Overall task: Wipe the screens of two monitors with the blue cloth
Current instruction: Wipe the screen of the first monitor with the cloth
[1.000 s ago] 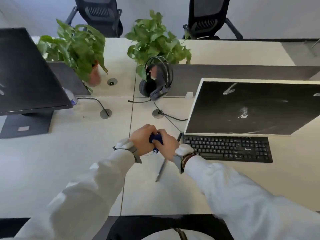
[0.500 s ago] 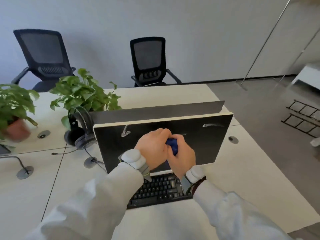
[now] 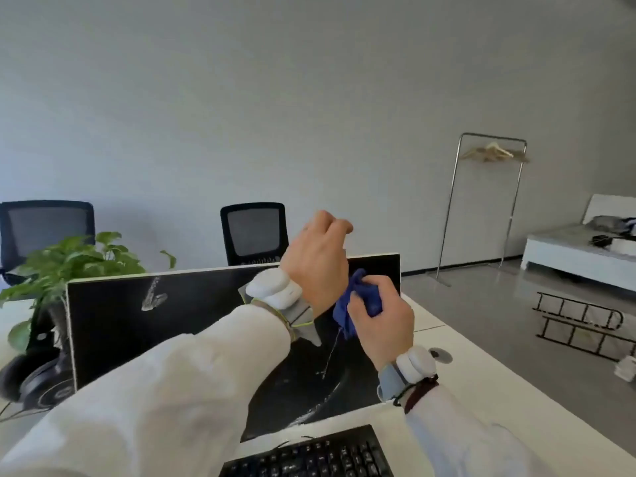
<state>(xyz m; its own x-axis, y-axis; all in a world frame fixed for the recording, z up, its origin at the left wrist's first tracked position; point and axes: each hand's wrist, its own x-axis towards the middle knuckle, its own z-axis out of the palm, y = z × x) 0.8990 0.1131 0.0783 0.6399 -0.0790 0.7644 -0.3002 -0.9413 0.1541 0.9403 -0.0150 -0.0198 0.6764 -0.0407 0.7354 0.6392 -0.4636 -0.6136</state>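
Looking down from the head view, you have your right hand (image 3: pixel 382 325) in front of the monitor (image 3: pixel 137 339), its grip closed tight round the bunched blue cloth (image 3: pixel 361 301). The cloth is held before the right part of the screen, and whether it touches the glass cannot be told. Your left hand (image 3: pixel 316 266) is raised just beside the cloth at the monitor's top edge, fingers curled. Its palm side is hidden, so you cannot tell whether that grip holds anything. White smears (image 3: pixel 153 297) mark the dark screen. The monitor stands on the white desk (image 3: pixel 488 390) behind a black keyboard (image 3: pixel 309 456), with a leafy plant (image 3: pixel 69 263) and headphones (image 3: pixel 38 380) to its left.
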